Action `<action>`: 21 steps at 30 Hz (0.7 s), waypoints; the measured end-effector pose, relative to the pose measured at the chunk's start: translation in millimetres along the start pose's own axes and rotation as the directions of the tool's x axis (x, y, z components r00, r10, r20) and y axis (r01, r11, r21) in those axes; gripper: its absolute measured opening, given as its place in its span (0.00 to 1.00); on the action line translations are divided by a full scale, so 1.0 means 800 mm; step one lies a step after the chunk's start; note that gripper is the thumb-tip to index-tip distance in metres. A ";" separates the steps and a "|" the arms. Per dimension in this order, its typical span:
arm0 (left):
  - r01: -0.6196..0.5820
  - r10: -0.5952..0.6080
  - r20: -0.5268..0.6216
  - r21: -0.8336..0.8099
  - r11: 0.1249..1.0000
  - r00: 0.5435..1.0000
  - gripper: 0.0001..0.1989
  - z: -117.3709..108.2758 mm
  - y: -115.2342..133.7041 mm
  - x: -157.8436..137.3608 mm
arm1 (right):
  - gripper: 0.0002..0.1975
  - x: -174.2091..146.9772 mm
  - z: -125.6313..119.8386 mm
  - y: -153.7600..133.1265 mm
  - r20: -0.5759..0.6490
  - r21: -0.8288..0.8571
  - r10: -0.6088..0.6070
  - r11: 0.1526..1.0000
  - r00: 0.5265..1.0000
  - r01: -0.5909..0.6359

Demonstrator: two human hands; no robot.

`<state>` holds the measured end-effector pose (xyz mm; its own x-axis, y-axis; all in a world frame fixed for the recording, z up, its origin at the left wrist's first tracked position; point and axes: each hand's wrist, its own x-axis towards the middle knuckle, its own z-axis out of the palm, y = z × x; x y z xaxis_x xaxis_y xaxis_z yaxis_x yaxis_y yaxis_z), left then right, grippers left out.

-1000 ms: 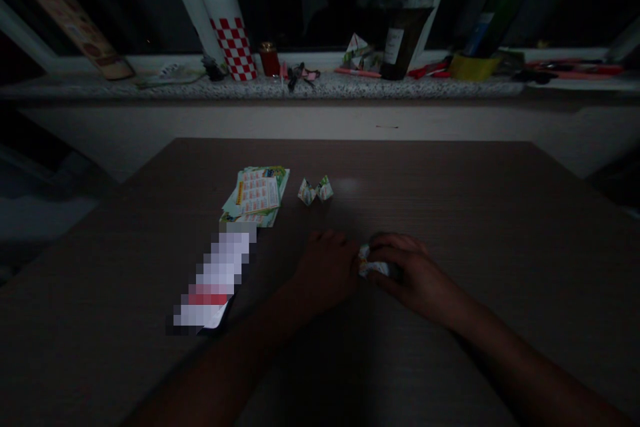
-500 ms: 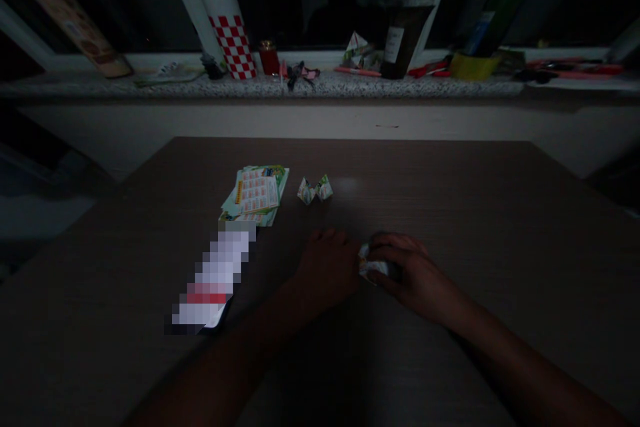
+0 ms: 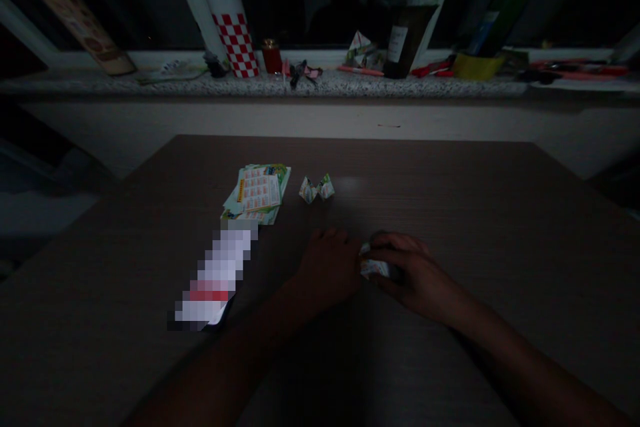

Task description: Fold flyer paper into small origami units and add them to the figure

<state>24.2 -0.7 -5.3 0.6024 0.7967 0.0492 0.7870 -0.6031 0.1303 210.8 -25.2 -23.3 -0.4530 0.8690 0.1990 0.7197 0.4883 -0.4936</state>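
My right hand (image 3: 413, 270) is closed around a small folded paper (image 3: 374, 269), printed in white, green and orange, low over the table. My left hand (image 3: 330, 267) presses up to the paper's left edge with its fingers curled; its thumb side meets the paper, and the grip itself is hidden. Beyond the hands, a folded paper piece with two pointed halves (image 3: 317, 189) stands on the table. To its left lies a loose stack of printed paper sheets (image 3: 257, 190).
A phone (image 3: 215, 280) with a lit, pixelated screen lies left of my hands on the wooden table (image 3: 450, 200). On the stone sill (image 3: 360, 85) stand a red-and-white checked bottle (image 3: 237, 43), a dark plastic cup (image 3: 405, 43), a green bottle (image 3: 510, 3) and small items.
The folded paper has tilted slightly between my hands, and my right thumb has shifted a little on it. The whole view has moved slightly; the other things stay put.
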 end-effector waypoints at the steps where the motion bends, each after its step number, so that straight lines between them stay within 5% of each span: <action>1: 0.000 0.000 -0.001 -0.003 1.000 1.000 0.10 0.000 0.000 0.000 | 0.17 0.000 0.000 0.000 0.002 -0.006 -0.001 1.000 1.000 0.001; 21: -0.004 0.004 -0.004 -0.004 1.000 1.000 0.10 0.001 0.000 0.001 | 0.03 0.018 0.014 0.001 -0.090 -0.039 0.055 0.998 0.994 -0.059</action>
<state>25.0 0.0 -5.6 0.6052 0.7943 0.0540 0.7838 -0.6063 0.1341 199.1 -13.1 -30.1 -0.3634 0.8982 0.2472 0.7650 0.4392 -0.4711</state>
